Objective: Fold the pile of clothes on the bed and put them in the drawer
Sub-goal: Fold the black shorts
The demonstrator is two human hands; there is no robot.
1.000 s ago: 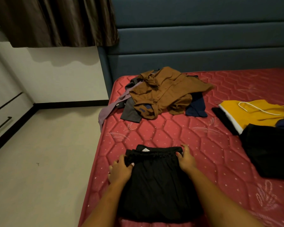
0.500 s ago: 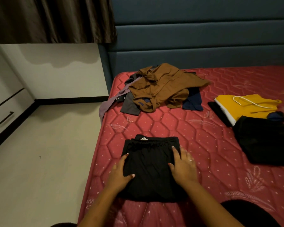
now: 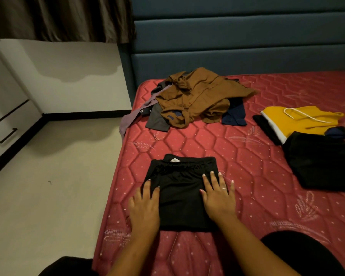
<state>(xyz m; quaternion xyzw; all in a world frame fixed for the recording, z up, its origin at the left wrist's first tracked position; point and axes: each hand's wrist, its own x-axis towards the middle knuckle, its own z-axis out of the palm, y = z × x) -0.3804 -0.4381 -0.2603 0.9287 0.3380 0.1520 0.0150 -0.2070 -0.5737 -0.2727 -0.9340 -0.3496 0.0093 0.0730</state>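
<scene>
- Since a second ago the black shorts (image 3: 179,194) have halved in length, and both hands have slid back from the waistband to the side edges.
- The shorts lie folded on the bed (image 3: 247,176) near its left edge, waistband away from the person.
- The left hand (image 3: 144,210) and right hand (image 3: 217,200) press flat, fingers straight, gripping nothing.
- The shorts sit between the hands, long axis pointing away.
- The next move is probably lifting them.
- The drawer (image 3: 6,134) lies off left, nearer the left hand.
- The unfolded pile (image 3: 197,98) waits further up the bed.
</scene>
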